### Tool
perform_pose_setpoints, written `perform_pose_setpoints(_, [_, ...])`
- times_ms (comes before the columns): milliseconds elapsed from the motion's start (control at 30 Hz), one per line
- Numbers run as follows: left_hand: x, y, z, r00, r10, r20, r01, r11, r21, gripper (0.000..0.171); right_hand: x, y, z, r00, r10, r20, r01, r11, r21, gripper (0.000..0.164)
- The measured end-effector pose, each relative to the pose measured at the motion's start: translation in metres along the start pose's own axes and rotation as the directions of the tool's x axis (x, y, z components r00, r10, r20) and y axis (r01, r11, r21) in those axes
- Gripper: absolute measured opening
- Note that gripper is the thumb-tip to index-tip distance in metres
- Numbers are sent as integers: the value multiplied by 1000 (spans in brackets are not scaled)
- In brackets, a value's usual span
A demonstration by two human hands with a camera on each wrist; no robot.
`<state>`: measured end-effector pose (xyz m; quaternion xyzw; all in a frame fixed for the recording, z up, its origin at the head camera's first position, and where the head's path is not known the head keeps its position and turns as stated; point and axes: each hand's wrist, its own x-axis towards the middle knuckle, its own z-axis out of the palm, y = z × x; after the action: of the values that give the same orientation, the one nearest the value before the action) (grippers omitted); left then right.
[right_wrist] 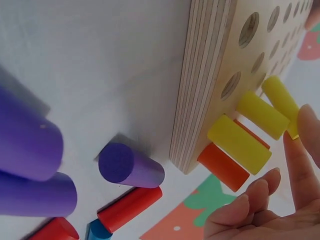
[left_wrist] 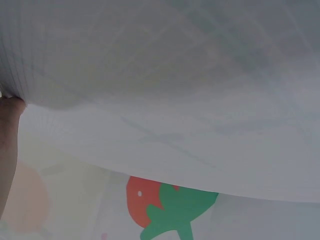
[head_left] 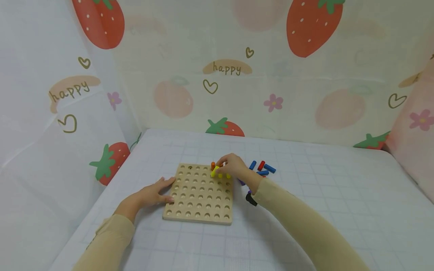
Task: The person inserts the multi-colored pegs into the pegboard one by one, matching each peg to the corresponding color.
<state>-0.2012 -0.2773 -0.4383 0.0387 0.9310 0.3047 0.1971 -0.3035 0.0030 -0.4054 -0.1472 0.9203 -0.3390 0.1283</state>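
Observation:
A wooden pegboard (head_left: 194, 195) with rows of round holes lies on the table. My right hand (head_left: 233, 166) pinches a yellow peg (right_wrist: 281, 97) between thumb and finger, its lower end right at a hole near the board's far edge. In the right wrist view, two yellow pegs (right_wrist: 240, 144) stand in the row beside it, with orange pegs (right_wrist: 223, 167) behind them along the far edge. My left hand (head_left: 151, 194) rests against the board's left side, fingers and thumb spread along that edge. The left wrist view shows only part of that hand.
Loose blue pegs (head_left: 269, 168) and red pegs (head_left: 260, 165) lie on the table right of the board. Closer to it are purple pegs (right_wrist: 131, 166). A black object (head_left: 251, 199) sits beside my right sleeve. A strawberry-print cloth (head_left: 257, 124) rises behind the table.

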Motion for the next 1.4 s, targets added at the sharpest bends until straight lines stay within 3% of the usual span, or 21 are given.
perform_pose_setpoints(700, [0,3,1,1000,-28,1,28,1000,-14,91,0,-8,1,1000,-9,4,10,994,-105,25])
perform_pose_setpoints(867, [-1,3,0,1000,-21,-1,21,1000,-15,91,-1,-10,2,1000,6,14,-5,997,-73,26])
perform_pose_setpoints(1133, [-2,2,-1,999,41,-8,-41,999,7,90,-4,-8,-2,1000,12,9,-12,1000,11,21])
perform_pose_setpoints(1400, [-3,2,-1,999,41,-9,-41,999,11,90,-14,10,-27,999,-16,-33,17,1000,24,23])
